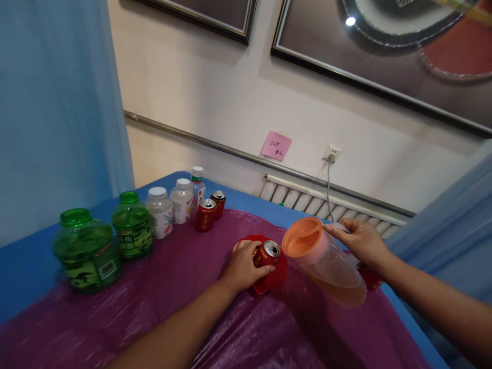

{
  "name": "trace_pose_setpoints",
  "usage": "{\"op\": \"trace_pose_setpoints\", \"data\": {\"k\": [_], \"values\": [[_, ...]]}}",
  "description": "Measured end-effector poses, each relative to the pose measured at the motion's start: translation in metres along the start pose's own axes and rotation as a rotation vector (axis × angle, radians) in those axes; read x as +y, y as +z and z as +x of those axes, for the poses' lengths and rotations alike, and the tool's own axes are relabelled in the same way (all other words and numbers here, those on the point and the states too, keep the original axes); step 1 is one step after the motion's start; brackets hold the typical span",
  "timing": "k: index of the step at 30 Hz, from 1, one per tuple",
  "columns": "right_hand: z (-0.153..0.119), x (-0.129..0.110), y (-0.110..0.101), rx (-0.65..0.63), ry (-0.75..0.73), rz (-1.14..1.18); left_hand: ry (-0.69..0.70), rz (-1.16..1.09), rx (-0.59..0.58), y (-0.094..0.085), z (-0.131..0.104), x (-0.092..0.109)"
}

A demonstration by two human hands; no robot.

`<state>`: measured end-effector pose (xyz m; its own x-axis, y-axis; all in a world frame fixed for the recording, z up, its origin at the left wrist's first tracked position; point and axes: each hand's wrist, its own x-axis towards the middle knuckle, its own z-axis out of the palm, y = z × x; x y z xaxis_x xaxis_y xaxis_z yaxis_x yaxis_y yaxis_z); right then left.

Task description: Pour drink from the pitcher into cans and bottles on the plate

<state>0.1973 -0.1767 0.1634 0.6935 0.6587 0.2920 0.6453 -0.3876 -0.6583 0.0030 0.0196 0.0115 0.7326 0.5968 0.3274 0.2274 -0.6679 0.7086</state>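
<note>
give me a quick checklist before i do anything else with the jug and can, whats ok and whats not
- Left hand has hold of the red can: ok, fingers and thumb are around it.
- Can within the outline of the red dish: ok.
- Right hand on the jug handle: ok.
- Orange lid on the jug: ok, it sits over the mouth.
- Jug upright: not ok, it leans with its lid end toward the can.
- Room left inside the can: cannot tell, its inside is hidden.
</note>
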Motion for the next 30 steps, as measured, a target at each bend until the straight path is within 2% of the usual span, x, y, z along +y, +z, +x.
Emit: {"op": "trace_pose_setpoints", "data": {"k": [30], "values": [[0.0002, -0.0024, 0.0016, -0.012, -0.001, 0.04, 0.001, 0.001, -0.001, -0.0022, -0.0004, 0.0009]]}}
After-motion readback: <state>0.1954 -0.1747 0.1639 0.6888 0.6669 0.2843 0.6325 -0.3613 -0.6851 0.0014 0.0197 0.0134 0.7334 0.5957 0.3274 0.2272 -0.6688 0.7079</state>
